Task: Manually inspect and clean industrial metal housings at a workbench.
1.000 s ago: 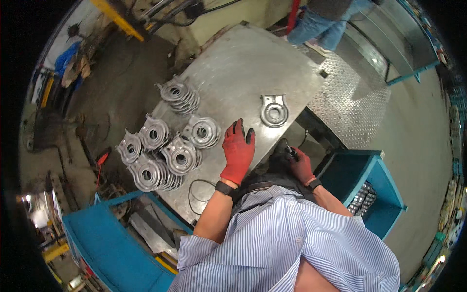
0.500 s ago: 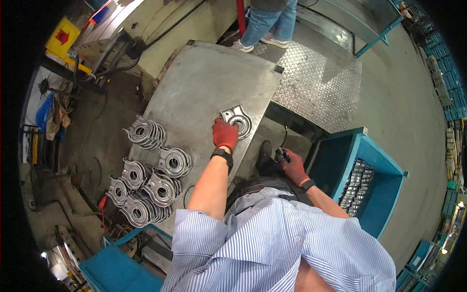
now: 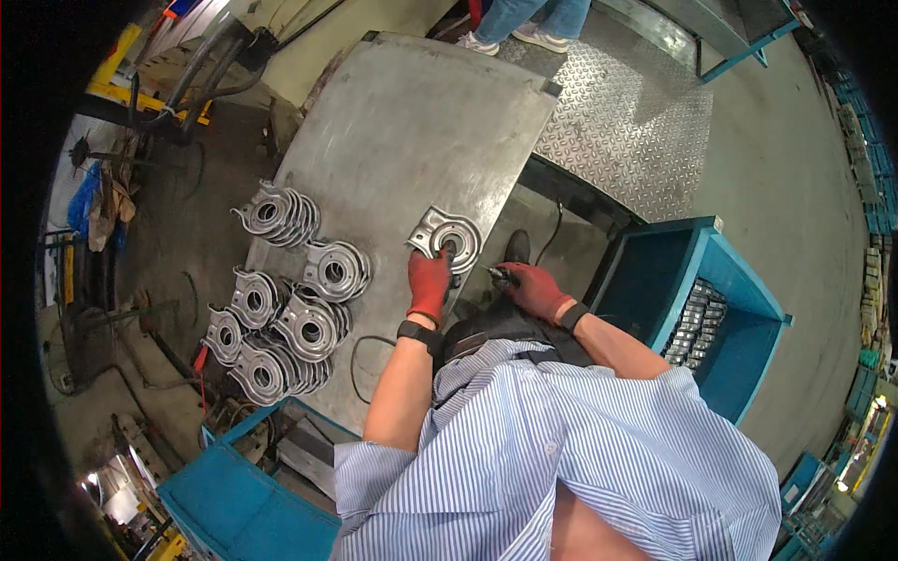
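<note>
A stamped metal plate with a round, ringed centre hole (image 3: 436, 222) lies at the right edge of the steel table (image 3: 412, 122). My left hand (image 3: 429, 280), in a red glove, grips its near rim, with the fingers closed at the ring. My right hand (image 3: 535, 293), gloved the same, is wrapped round a dark hand tool with a thin metal tip (image 3: 502, 275). That tip points left at the plate, a short gap away from it. Most of the tool's body is hidden in the glove.
Several stacks of like metal plates (image 3: 309, 327) stand on the table's left side. A blue bin (image 3: 748, 365) at right holds rows of small metal parts. Another blue bin (image 3: 248, 500) is at lower left. Beyond the table a person's legs (image 3: 524, 19) stand near tread plate (image 3: 627, 140).
My right hand has come up and left, bringing the tool's tip close to the plate. The plate has turned a little in my left hand. The whole view has shifted slightly.
</note>
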Available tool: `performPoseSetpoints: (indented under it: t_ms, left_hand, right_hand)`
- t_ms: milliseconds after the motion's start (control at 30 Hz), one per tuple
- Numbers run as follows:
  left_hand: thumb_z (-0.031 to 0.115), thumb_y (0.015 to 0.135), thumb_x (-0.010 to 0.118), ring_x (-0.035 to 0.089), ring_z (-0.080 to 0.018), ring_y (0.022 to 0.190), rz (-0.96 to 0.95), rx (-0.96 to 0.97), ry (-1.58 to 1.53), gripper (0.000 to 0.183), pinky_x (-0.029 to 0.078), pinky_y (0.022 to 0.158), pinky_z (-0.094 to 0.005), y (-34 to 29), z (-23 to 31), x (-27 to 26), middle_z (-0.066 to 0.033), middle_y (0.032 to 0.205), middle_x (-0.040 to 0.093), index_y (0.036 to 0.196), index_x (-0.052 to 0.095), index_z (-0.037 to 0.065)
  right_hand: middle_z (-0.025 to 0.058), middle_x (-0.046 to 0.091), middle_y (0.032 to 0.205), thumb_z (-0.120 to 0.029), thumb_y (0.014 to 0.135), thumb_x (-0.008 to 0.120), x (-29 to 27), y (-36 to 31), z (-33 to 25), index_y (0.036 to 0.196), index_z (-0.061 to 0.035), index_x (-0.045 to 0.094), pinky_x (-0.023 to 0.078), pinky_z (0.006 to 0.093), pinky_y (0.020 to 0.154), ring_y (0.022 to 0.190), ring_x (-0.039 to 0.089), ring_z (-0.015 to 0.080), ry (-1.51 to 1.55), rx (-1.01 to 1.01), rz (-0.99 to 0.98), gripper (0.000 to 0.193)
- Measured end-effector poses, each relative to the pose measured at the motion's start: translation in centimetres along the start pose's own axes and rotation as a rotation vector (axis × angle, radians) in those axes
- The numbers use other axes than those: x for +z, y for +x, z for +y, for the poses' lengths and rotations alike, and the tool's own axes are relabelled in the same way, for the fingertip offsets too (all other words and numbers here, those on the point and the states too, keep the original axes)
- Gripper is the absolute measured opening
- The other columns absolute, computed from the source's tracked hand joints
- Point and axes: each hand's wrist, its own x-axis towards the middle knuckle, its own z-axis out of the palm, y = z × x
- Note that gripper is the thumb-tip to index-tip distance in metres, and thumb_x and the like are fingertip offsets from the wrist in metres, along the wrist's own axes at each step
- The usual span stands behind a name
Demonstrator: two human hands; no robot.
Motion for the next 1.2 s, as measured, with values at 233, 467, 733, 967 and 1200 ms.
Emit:
performPoseSetpoints:
  t_ms: [233, 467, 733, 967, 1200]
  left_hand:
    - [0.028, 0.079, 0.070, 0.058, -0.0409, 0.097, -0.029, -0.054, 0.021, 0.042, 0.046, 0.081, -0.0430, -0.7, 1.7, -0.8, -0.0258, 0.101, 0.061, 0.101, 0.056, -0.005]
    - [0.029, 0.079, 0.070, 0.057, -0.0414, 0.098, -0.007, -0.009, 0.052, 0.043, 0.045, 0.082, -0.0435, 0.2, -0.4, 0.0, -0.0258, 0.100, 0.061, 0.101, 0.055, -0.006]
    - [0.030, 0.079, 0.070, 0.058, -0.0420, 0.097, 0.030, 0.030, -0.035, 0.046, 0.046, 0.081, -0.0439, 0.5, -1.2, 0.6, -0.0258, 0.100, 0.061, 0.104, 0.053, -0.006]
    - [0.027, 0.079, 0.070, 0.059, -0.0413, 0.098, 0.016, -0.016, 0.020, 0.045, 0.046, 0.080, -0.0438, -0.3, 0.7, 0.1, -0.0260, 0.100, 0.062, 0.104, 0.053, -0.006]
    - [0.027, 0.080, 0.069, 0.059, -0.0420, 0.097, 0.012, -0.051, 0.006, 0.043, 0.046, 0.080, -0.0443, -0.6, 1.0, -0.5, -0.0272, 0.099, 0.062, 0.102, 0.053, -0.007]
  right_hand:
    - [0.0193, 0.063, 0.105, -0.013, 0.076, 0.063, 1.1, 1.0, -0.2, 0.113, -0.0054, 0.059, 0.048, 0.0433, 0.081, 0.097, 0.059, 0.0381, -0.062, 0.035, 0.014, 0.039]
    - [0.0192, 0.064, 0.101, -0.014, 0.076, 0.062, 1.7, 1.2, -0.8, 0.111, -0.0060, 0.059, 0.049, 0.0441, 0.078, 0.093, 0.060, 0.0384, -0.110, -0.001, 0.044, 0.036]
    - [0.0197, 0.064, 0.098, -0.015, 0.078, 0.061, 2.2, 1.3, 0.1, 0.110, -0.0053, 0.059, 0.049, 0.0440, 0.077, 0.091, 0.061, 0.0385, -0.146, -0.040, 0.060, 0.033]
    - [0.0204, 0.063, 0.099, -0.014, 0.076, 0.061, 2.0, 1.1, 0.7, 0.111, -0.0055, 0.058, 0.049, 0.0440, 0.077, 0.092, 0.060, 0.0392, -0.161, -0.022, 0.077, 0.036]
    - [0.0197, 0.063, 0.100, -0.012, 0.076, 0.060, 1.6, 0.9, -0.4, 0.112, -0.0064, 0.058, 0.049, 0.0443, 0.078, 0.093, 0.060, 0.0392, -0.155, -0.009, 0.057, 0.037]
